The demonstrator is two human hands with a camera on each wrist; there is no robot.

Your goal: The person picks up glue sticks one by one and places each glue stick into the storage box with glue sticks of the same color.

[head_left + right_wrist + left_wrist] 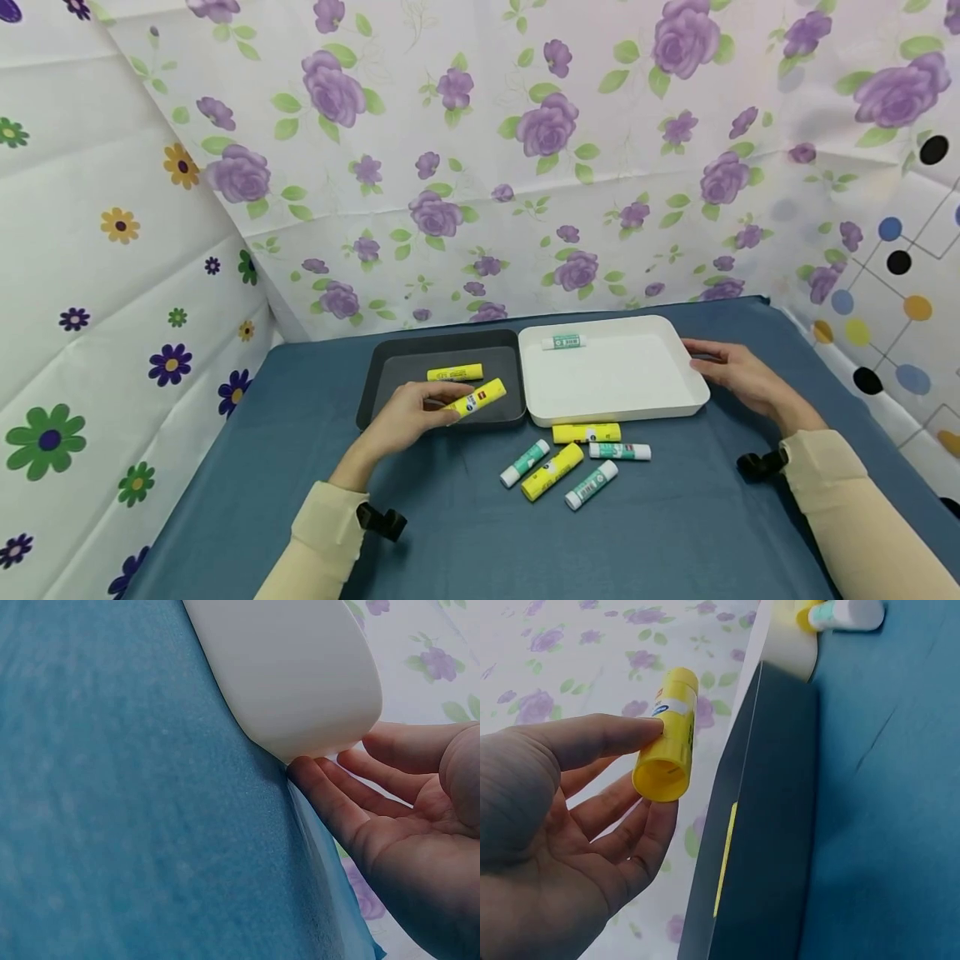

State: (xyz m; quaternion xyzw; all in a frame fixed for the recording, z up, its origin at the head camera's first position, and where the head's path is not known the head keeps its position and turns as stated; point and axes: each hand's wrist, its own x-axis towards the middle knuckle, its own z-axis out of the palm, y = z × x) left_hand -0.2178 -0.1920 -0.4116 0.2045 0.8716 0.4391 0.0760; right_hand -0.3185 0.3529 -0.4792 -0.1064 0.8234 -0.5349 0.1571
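My left hand [408,410] holds a yellow glue stick [480,398] between thumb and fingers, above the front of the dark grey tray [390,367]. In the left wrist view, the open-ended base of this glue stick [667,742] faces the camera. Another yellow glue stick [454,372] lies inside the dark tray. My right hand [738,377] touches the right edge of the white tray [607,375], its fingers fairly straight. The right wrist view shows thumb and fingertips against the corner of the white tray [300,682]. A green-and-white glue stick [564,342] lies in that tray.
In front of the trays, two yellow glue sticks [552,472] and several green-and-white glue sticks [591,485] lie on the blue tablecloth [480,550]. The two trays stand side by side. Behind the table hangs a flowered curtain [480,167].
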